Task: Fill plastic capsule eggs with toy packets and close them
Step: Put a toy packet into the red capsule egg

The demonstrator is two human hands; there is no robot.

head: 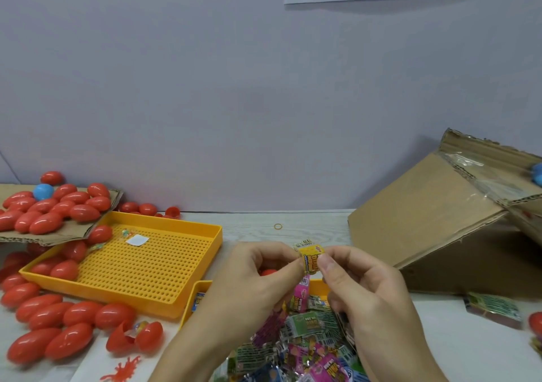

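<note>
I see a tilted cardboard box (434, 214) at right, a rubber band (278, 226) on the desk (293, 223), and a red rubbery critter (123, 371) at the near edge.

Both hands meeting at centre, forearms reaching in from below; left hand (258, 276) and right hand (360, 287) each pinching between thumb and curled forefinger.
</note>
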